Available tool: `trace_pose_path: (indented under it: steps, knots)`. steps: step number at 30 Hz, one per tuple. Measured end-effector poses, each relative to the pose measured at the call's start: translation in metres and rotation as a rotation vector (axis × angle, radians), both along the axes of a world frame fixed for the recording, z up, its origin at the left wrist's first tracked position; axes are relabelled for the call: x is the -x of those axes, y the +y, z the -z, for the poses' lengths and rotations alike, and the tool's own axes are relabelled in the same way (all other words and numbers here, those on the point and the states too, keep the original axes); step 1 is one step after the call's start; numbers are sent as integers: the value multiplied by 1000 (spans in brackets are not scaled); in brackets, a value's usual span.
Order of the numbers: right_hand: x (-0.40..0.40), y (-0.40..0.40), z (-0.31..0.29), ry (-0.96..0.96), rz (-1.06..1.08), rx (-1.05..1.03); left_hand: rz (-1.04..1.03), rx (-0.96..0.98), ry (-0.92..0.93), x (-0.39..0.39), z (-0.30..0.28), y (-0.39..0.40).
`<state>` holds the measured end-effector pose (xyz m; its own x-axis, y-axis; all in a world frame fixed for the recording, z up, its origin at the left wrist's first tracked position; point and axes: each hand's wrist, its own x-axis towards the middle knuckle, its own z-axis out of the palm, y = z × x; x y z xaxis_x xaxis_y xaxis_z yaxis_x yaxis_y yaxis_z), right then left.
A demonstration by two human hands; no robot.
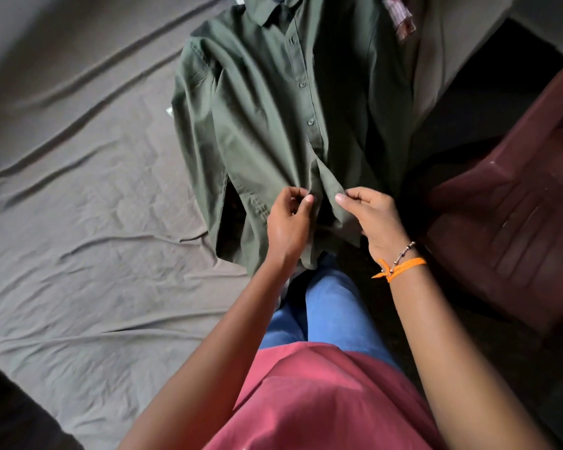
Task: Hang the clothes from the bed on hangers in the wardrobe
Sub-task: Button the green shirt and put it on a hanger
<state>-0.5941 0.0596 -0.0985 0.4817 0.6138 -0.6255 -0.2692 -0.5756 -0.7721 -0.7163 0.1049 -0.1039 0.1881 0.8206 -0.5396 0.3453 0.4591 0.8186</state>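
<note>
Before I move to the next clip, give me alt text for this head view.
Both hands pinch the lower front edges of a dark green button-up shirt, left hand on one placket, right hand on the other. The shirt lies on a wrinkled grey bedsheet, with a maroon plastic chair to the right.

both hands, left hand (288, 222) and right hand (369, 219), pinch the green shirt's (273, 108) front edges on the grey bed (88, 206).

shirt (273, 108) on bed (78, 222), chair (517, 206) to its right
</note>
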Motion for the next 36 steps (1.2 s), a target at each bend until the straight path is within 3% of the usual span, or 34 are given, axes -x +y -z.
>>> trace_pose_path:
  steps: [3, 8, 13, 22, 33, 36]
  knots:
    - [8, 1, -3, -66, -11, -63, -15, 68, -25, 1, -1, 0]
    - [22, 6, -4, -257, -74, -56, -122, 335, -204, 1, -17, 4]
    - [25, 4, -4, -330, -72, -37, -186, 486, -238, 2, -18, 5]
    - [32, -1, -3, -306, -41, -83, -266, 554, -228, -2, -17, 4]
    - [34, 2, 1, -101, 23, -30, -181, 552, -111, 3, -4, 9]
    - [34, 4, 3, -229, -8, -15, -152, 544, -115, 8, -2, 10]
